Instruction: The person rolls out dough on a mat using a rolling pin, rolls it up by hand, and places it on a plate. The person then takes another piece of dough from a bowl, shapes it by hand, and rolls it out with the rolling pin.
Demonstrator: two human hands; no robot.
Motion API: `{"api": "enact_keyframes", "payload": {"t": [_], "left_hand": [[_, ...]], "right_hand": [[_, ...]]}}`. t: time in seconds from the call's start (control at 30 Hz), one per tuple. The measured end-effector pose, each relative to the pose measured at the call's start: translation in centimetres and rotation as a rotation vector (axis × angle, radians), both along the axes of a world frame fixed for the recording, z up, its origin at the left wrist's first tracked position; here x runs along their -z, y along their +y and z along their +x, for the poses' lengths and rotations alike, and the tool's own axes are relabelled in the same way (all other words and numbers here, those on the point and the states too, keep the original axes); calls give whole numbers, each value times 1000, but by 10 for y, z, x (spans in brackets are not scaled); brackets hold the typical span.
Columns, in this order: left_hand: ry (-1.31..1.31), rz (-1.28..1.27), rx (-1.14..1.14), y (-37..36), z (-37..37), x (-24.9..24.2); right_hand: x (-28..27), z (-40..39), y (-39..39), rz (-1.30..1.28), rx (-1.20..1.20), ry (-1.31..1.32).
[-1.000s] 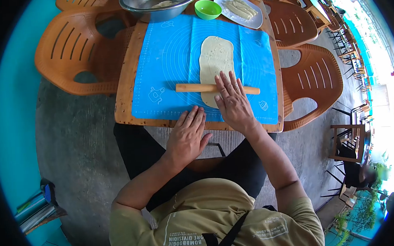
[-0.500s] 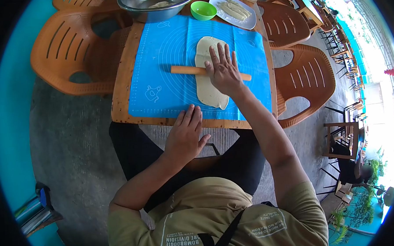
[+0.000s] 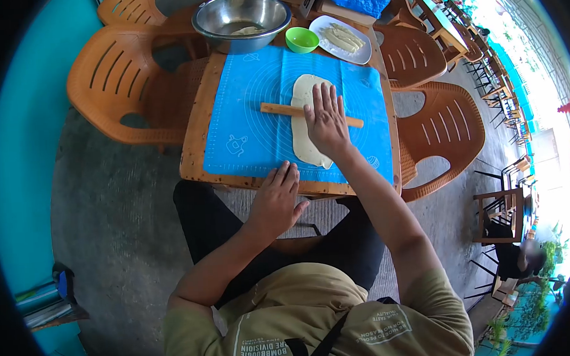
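Note:
A long, flattened sheet of pale dough lies on a blue baking mat with white printed circles. Across the dough rests a wooden rolling pin, its right end past the dough's edge. My right hand is laid flat over the pin, fingers stretched out toward the far end of the dough, hiding part of both. Close to the near edge of the mat, my left hand has its fingers extended, the fingertips at the mat's border and nothing held.
Behind the mat stand a metal bowl with some dough inside, a green bowl and a white plate holding pale dough strips. Orange chairs flank the wooden table on both sides. A person sits far off at right.
The view has shifted, so the table sits lower and farther right. The rolling pin lies slightly farther up the dough, with my right hand still flat on it. My left hand stays put.

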State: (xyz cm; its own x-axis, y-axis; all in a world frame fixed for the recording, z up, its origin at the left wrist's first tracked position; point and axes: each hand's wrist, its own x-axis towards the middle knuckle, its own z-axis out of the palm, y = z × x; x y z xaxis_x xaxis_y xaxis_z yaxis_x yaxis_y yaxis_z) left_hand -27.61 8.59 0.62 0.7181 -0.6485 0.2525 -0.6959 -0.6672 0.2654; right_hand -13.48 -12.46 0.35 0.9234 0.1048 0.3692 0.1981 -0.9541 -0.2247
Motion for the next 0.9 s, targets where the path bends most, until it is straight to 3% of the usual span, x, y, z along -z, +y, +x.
{"api": "enact_keyframes", "payload": {"t": [0.1, 0.2, 0.73, 0.9], "left_hand": [[15, 17, -7, -2, 1, 0], [13, 28, -1, -3, 2, -1], [100, 24, 10, 2, 6, 1], [63, 31, 15, 3, 3, 4]], "right_hand": [[10, -15, -3, 40, -39, 140], [21, -12, -5, -46, -59, 53], [16, 130, -25, -26, 155, 326], [12, 145, -25, -49, 182, 288]]}}
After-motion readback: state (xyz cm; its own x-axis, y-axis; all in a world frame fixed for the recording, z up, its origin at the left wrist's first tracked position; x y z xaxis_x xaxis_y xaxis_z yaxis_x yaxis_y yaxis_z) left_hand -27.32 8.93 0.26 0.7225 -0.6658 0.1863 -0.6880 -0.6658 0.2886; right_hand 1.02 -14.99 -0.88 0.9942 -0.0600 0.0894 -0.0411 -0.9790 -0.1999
